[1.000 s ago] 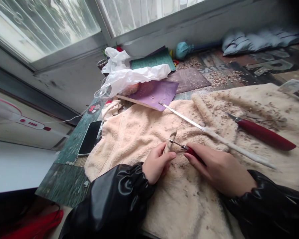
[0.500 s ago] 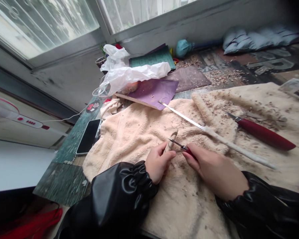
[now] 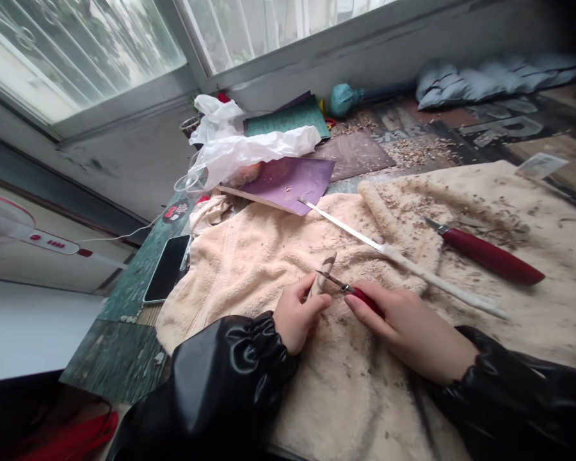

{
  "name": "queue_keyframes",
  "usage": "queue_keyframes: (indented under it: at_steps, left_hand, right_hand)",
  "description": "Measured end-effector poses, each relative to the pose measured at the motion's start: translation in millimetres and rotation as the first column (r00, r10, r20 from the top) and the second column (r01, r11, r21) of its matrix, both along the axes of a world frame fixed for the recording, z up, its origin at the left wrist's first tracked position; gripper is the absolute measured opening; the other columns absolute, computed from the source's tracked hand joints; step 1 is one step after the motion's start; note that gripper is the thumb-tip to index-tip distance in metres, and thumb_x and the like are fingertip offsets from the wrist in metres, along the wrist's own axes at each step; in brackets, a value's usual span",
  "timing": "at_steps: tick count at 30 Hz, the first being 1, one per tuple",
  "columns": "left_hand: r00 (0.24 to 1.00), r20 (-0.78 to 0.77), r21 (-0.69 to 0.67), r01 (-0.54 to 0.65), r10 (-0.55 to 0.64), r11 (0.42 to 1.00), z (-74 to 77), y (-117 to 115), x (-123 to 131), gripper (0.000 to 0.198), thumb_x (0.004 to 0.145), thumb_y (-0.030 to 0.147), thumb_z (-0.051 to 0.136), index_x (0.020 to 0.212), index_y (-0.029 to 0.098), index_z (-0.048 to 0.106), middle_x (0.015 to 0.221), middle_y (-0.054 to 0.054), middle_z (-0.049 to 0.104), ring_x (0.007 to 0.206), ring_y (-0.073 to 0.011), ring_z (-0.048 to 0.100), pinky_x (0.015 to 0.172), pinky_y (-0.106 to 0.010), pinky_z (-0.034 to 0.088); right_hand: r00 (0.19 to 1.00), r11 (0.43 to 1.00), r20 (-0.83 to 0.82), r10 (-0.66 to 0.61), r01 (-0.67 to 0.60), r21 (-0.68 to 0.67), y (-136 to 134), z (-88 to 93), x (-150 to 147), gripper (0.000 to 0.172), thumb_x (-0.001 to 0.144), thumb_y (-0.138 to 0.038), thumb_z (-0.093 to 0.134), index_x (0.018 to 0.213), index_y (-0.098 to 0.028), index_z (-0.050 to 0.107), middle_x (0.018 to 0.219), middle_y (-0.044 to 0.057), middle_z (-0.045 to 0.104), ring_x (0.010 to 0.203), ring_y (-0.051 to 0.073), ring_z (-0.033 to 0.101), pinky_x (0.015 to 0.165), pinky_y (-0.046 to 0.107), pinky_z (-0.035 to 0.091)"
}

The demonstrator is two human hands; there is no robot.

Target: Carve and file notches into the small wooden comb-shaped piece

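Note:
Above the cloth, my left hand [image 3: 296,315] is closed around a small pale piece of wood [image 3: 327,263], whose upper end sticks out past the fingers. My right hand [image 3: 403,323] grips the red handle of a carving knife [image 3: 362,298]. Its thin blade lies across the wood, just above my left thumb. A beige towel [image 3: 235,256] strewn with shavings spreads under both hands. To the right rests a second red-handled knife [image 3: 492,255], its blade pointing left. Between it and my hands lies a long metal strip with a whitish wrapped handle [image 3: 441,278].
A phone [image 3: 168,269] lies on the table at the left. Behind the towel are purple sheets [image 3: 292,176], a white plastic bag [image 3: 264,146] and a green sheet [image 3: 288,120]. Wood shavings [image 3: 425,153] cover part of the table. A white fan-like device [image 3: 52,242] stands far left.
The view has shifted slightly, so most things sit a little further left. The knife blade is a bit lower on the wood, nearer my left fingers. Both grips are unchanged.

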State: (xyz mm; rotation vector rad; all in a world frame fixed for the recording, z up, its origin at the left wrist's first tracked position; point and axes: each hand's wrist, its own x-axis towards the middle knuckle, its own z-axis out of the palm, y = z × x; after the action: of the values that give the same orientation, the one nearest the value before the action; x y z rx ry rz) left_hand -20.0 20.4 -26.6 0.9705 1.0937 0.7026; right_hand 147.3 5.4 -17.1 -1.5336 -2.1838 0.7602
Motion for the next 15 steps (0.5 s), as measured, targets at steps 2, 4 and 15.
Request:
queue_keyframes:
  at_steps: [2,4,15]
  left_hand:
    - [0.998,0.064,-0.035,-0.004,0.006,0.999,-0.3,1.3,-0.4,0.02,0.07,0.027,0.053,0.086,0.016,0.05,0.046,0.009,0.025,0.033,-0.0021,0.021,0.031,-0.015,0.014]
    - [0.994,0.104,-0.074,-0.01,0.018,0.997,0.7,2.5,-0.4,0.021,0.068,0.027,0.054,0.086,0.017,0.048,0.047,0.01,0.025,0.033,-0.0021,0.02,0.031,-0.015,0.013]
    - [0.999,0.04,-0.036,-0.011,0.013,0.999,3.0,2.6,2.0,0.02,0.069,0.029,0.052,0.083,0.016,0.047,0.039,0.011,0.026,0.03,-0.003,0.02,0.03,-0.016,0.014]
  right_hand:
    - [0.997,0.986,0.037,-0.062,0.056,0.159,-2.4,-3.3,-1.1,0.033,0.089,-0.041,0.032,0.071,-0.02,0.05,0.057,-0.002,0.057,0.051,0.011,0.055,0.048,0.022,0.034]
    - [0.989,0.94,0.088,-0.121,0.085,0.329,-4.6,-6.6,-2.3,0.035,0.089,-0.041,0.031,0.073,-0.02,0.053,0.058,-0.001,0.058,0.05,0.012,0.054,0.046,0.023,0.032]
    - [0.894,0.88,0.359,-0.267,0.074,0.468,-7.7,-13.8,-11.8,0.035,0.088,-0.041,0.03,0.066,-0.021,0.048,0.051,-0.001,0.054,0.038,0.012,0.049,0.037,0.024,0.017]
